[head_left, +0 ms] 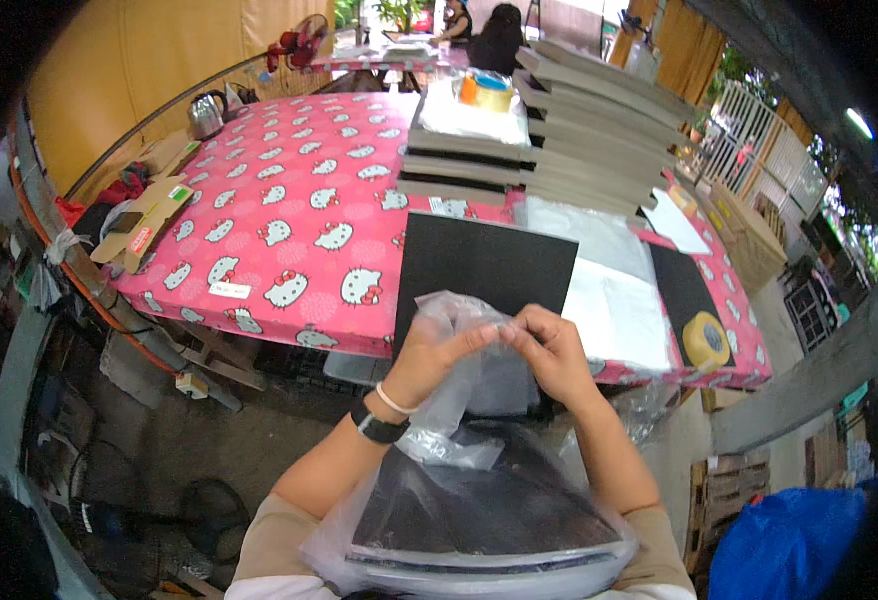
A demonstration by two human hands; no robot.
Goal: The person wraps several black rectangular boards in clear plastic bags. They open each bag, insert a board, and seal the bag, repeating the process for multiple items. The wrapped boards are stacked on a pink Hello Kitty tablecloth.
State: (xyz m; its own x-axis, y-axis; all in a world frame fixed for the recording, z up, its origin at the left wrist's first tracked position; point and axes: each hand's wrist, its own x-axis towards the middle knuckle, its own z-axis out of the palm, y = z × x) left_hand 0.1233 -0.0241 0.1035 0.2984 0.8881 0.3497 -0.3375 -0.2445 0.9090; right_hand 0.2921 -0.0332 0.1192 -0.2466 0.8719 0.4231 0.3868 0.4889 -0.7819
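My left hand (427, 362), with a dark watch and a pale band at the wrist, pinches the gathered upper edge of a clear plastic bag (447, 447). Closed on the same plastic, my right hand (557, 352) meets it thumb to thumb. Lower down, close to my body, the bag spreads around a flat black panel (459, 505) with pale edges; how many pieces lie inside I cannot tell. Just beyond my hands, a black board (489, 255) leans up at the table's near edge, its lower part partly hidden by my hands and the plastic.
The table has a pink patterned cover (289, 235). Tall stacks of grey-edged boards (599, 130) rise at the back right, with tape rolls (487, 92) on a lower stack. Clear plastic sheets (609, 290) and a yellowish tape roll (705, 340) lie rightward. Two people are far off.
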